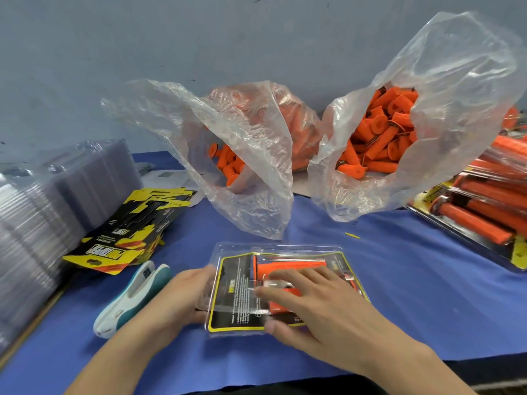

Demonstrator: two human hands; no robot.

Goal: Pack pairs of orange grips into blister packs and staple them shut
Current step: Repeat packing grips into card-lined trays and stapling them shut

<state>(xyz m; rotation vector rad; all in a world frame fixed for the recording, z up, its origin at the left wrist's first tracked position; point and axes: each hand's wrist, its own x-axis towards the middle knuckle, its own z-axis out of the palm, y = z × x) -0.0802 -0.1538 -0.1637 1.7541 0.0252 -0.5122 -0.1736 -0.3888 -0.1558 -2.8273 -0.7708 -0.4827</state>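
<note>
A clear blister pack (236, 283) with a black and yellow card and orange grips (288, 266) inside lies on the blue table cover near me. My left hand (182, 297) grips its left edge. My right hand (316, 303) lies flat on top of it, fingers spread over the grips, thumb at the near edge. A white and teal stapler (134, 295) rests on the cover just left of my left hand.
Two open plastic bags of loose orange grips (228, 163) (382, 138) stand behind. Stacked empty blisters (42, 212) and printed cards (128, 232) lie at the left. Packed blister packs (484, 206) pile at the right. A grey wall closes the back.
</note>
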